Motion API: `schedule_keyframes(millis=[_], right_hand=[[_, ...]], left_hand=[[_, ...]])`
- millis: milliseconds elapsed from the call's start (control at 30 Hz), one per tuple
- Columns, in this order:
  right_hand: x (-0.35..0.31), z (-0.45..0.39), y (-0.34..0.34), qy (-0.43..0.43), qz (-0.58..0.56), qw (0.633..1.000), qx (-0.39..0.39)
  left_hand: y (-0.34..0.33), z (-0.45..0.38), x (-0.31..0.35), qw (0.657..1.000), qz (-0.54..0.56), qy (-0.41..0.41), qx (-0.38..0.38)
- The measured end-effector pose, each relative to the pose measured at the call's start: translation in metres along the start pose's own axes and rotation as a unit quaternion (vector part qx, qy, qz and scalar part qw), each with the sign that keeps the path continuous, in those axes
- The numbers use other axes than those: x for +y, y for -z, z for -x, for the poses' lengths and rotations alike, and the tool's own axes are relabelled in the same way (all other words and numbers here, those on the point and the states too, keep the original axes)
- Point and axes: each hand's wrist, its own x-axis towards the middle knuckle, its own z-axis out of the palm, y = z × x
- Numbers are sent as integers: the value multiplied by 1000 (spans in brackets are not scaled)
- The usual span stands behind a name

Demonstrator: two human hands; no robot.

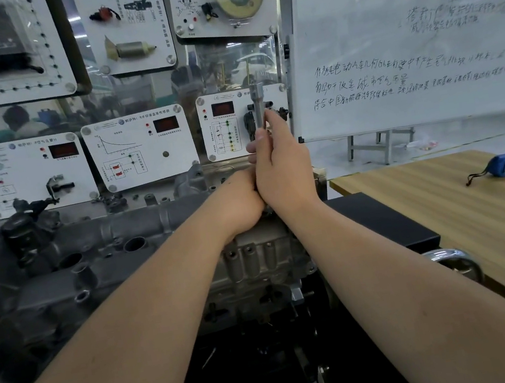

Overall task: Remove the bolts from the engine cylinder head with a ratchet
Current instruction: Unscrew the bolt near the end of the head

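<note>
1. Right hand (280, 166) grip: fingers curled round the ratchet (258, 106), whose metal shaft stands upright and pokes out above the fist.
2. Left hand (239, 200) grip: pressed against the right hand from the left, clenched low on what is probably the same tool; its fingers are hidden, so the hold is not certain.
3. Both hands sit over the far right end of the engine cylinder head (139, 243), the grey casting lying across the view below the forearms.
4. Bolts: none clearly distinguishable under the hands.
5. Behind: instrument panels (140, 150) with red displays; to the right, a whiteboard (418, 30) with handwriting.
6. Right side: wooden counter (448, 208) with a blue tape measure (504, 165) lying on it, well apart from the hands.
</note>
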Motion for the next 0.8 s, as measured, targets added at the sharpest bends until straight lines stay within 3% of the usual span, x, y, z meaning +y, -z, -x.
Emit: schedule_keyframes(millis=[167, 300, 567, 800], right_hand=[[6, -3, 0, 16, -2, 1000, -15], [6, -5, 0, 21, 49, 998, 21], [1, 0, 0, 2, 1, 1000, -15], [4, -2, 1, 27, 55, 998, -3]], left_hand=[[0, -3, 1, 997, -72, -6, 4], [0, -2, 3, 998, -57, -6, 12], [1, -1, 2, 999, -49, 1, 6], [0, -3, 3, 998, -65, -3, 11]])
